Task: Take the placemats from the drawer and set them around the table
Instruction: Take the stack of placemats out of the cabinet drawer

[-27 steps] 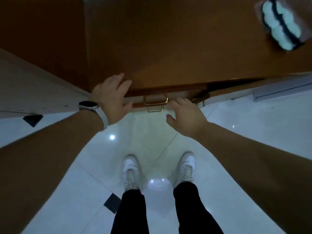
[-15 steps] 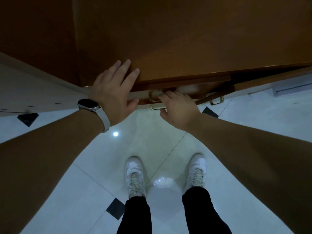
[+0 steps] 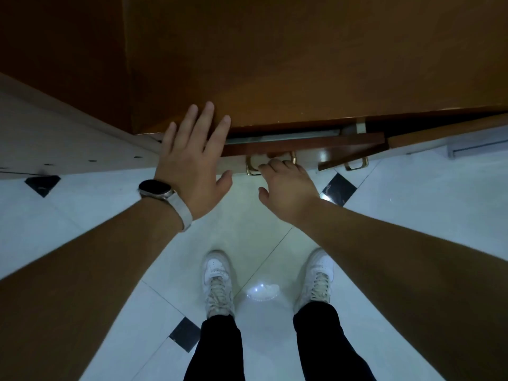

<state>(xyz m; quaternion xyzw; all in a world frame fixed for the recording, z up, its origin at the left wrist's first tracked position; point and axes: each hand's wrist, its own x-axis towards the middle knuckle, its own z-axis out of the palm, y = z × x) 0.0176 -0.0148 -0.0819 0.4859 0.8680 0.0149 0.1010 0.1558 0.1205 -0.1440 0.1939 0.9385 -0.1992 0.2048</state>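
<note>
Drawer (image 3: 302, 144) ajar, right hand (image 3: 288, 185) gripping handle (image 3: 251, 167), left hand (image 3: 189, 163) flat above

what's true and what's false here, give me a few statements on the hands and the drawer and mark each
1. The right hand hooks its fingers round the brass handle of the drawer. True.
2. The left hand grips a second handle. False: it lies flat, fingers straight, over the edge of the cabinet.
3. A watch sits on the left wrist. True.
4. The drawer is shut tight. False: its front stands out from the cabinet, with a dark gap behind it.
</note>
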